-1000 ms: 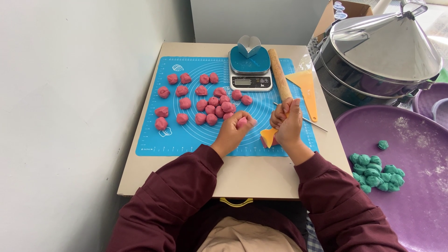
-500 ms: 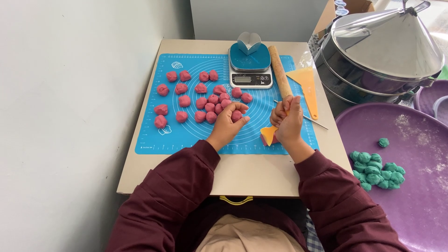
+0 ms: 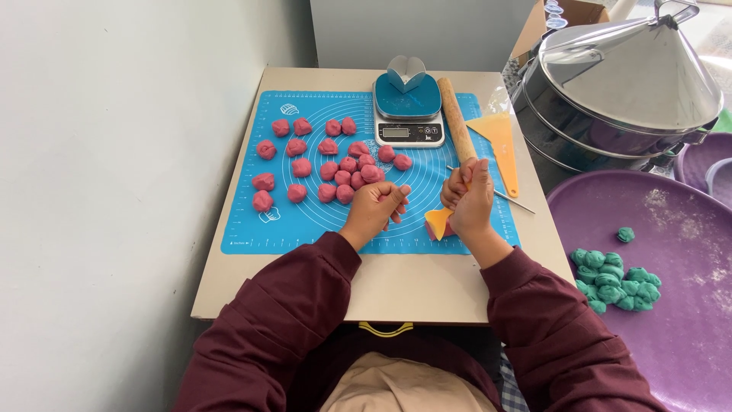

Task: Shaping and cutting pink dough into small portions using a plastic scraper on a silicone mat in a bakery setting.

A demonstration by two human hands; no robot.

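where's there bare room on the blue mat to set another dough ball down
Free: the mat strip along its near edge, left of the left hand; also the band between the scale and right hand. Crowded: the pink dough balls fill the middle and far left.

Bright, even daylight, soft shadows, glare on the steel steamer lid (image 3: pixel 637 72), sharp focus throughout

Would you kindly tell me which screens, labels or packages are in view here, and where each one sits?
Scale screen: small grey rectangle on the scale's silver front, at the mat's far edge.
Mat markings: small white print and ruler lines along the blue mat's edges.
Cardboard box: brown, open, behind the steel steamer, top right.
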